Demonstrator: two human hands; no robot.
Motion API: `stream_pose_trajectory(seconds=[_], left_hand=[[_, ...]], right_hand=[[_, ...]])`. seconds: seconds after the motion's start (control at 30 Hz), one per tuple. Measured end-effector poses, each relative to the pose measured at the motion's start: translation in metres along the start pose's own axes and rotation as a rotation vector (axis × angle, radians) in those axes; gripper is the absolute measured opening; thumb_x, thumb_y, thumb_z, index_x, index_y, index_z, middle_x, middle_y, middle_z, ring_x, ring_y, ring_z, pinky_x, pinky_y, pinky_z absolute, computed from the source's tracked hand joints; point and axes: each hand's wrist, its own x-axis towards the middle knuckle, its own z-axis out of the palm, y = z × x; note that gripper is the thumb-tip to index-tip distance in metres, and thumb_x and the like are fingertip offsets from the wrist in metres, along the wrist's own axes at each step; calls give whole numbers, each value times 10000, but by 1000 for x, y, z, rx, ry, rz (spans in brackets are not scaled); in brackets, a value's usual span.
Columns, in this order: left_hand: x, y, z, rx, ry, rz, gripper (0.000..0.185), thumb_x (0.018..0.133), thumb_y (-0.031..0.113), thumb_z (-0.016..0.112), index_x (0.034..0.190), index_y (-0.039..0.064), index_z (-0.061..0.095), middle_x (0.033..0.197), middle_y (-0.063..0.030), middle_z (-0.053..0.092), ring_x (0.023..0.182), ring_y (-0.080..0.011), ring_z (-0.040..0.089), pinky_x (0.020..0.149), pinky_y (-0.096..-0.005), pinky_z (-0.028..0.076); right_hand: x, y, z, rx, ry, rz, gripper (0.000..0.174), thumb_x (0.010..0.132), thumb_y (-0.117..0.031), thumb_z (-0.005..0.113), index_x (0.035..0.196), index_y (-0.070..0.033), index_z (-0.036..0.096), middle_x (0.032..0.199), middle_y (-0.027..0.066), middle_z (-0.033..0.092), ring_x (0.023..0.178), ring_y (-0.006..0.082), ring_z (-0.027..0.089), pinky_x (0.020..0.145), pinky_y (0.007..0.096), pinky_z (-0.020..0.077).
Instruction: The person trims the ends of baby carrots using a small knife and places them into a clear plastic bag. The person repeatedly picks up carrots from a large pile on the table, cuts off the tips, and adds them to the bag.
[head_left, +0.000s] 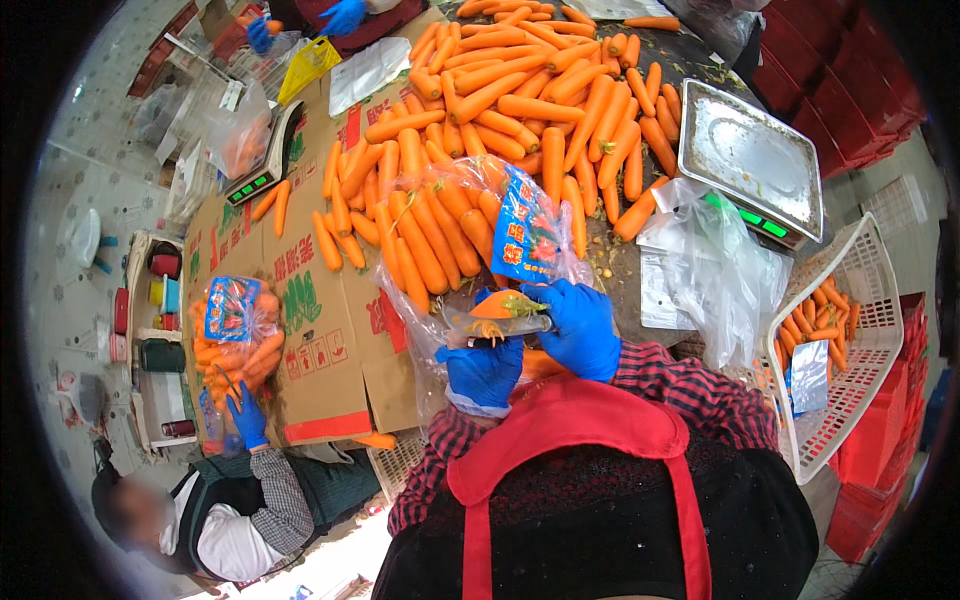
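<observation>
My left hand (484, 373), in a blue glove, grips a carrot (495, 305) with a trimmed green leaf stub at its right end. Shut on a small knife is my right hand (579, 330), also gloved in blue. The knife's blade (517, 325) lies close along the carrot's near side; its handle is hidden in my fingers. Just beyond my hands, a clear plastic bag (555, 225) with a blue printed panel lies full of carrots (431, 244). Behind the bag rises a large heap of loose carrots (517, 82).
To the right, a metal-topped scale (750, 157) with a lit display stands beside clear bags (705, 262). A white plastic basket (870, 300) holds carrots. At left lie a filled bag (247, 330), a co-worker's gloved hand (247, 418) and another scale (262, 165). Cardboard (330, 300) covers the table.
</observation>
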Motion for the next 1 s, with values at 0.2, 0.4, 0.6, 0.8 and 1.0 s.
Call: stream_pose_trajectory(seconds=[0.2, 0.4, 0.6, 0.8, 1.0], left_hand=[[-11, -8, -8, 9, 133, 9, 346, 902, 67, 579, 1227, -13, 488, 1200, -120, 582, 1129, -217, 559, 981, -332, 456], [-30, 17, -16, -853, 29, -122, 272, 955, 95, 513, 1205, -10, 498, 1147, -98, 583, 1064, -172, 573, 855, -272, 487], [-5, 3, -24, 265, 150, 52, 378, 935, 237, 515, 1220, -12, 502, 1186, -134, 581, 1102, -240, 568, 919, -380, 494], [114, 73, 16, -453, -193, -5, 576, 881, 264, 561, 1341, -44, 402, 1341, -197, 478, 1240, -334, 465, 1086, -473, 350], [106, 99, 48, 51, -299, 17, 341, 843, 169, 569, 1119, -27, 611, 1085, -132, 641, 1045, -233, 599, 972, -383, 445]], right_hand=[[4, 15, 6, -118, -100, 23, 370, 723, -147, 663, 1088, -137, 598, 830, 135, 619, 679, 347, 607, 552, 453, 460], [-14, 44, 2, 55, 19, 165, 152, 773, -38, 667, 917, -82, 653, 808, 140, 654, 693, 319, 654, 547, 349, 497], [-11, 42, -7, 190, 77, 195, 178, 772, -34, 676, 945, -71, 655, 787, 142, 645, 657, 280, 655, 566, 324, 494], [-20, 56, -16, 243, 122, 381, 131, 800, -43, 681, 929, -52, 658, 798, 118, 661, 686, 193, 648, 613, 300, 495], [-24, 72, -21, 290, 180, 437, 115, 809, -34, 673, 923, -38, 657, 811, 90, 671, 699, 166, 637, 639, 286, 493]])
